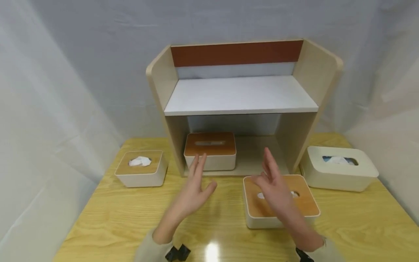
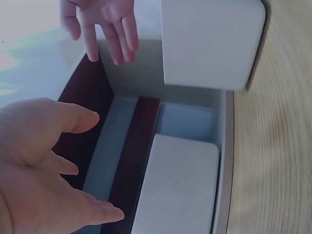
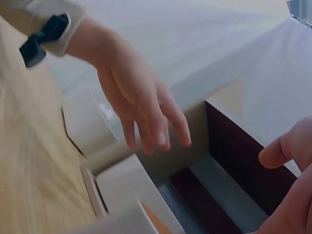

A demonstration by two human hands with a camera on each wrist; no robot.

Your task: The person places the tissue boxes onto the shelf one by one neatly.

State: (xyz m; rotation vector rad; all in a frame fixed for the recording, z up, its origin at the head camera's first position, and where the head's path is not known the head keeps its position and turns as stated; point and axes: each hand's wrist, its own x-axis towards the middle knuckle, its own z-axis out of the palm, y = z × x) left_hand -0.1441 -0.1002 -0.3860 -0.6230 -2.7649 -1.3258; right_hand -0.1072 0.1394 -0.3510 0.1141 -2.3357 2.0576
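Note:
My left hand (image 1: 193, 194), its fingers extended and thumb spread, is held above the table just in front of a white tissue box with a brown lid (image 1: 211, 163). That box sits in the lower left of a two-level desktop shelf (image 1: 242, 96). Over a second brown-lidded tissue box (image 1: 306, 203) at the front right, my right hand (image 1: 276, 189) hovers with fingers extended, hiding part of the lid. Nothing is held by either one. In the left wrist view, the left palm (image 2: 44, 170) faces the shelf; the right wrist view shows the left hand (image 3: 136, 92) with loosely bent fingers.
A smaller tissue box with a light wood lid (image 1: 140, 178) stands left of the shelf, tissue poking out. To the right is a cream tissue box (image 1: 340, 178). The wooden table (image 1: 114, 218) is bordered by pale curtains (image 1: 49, 109).

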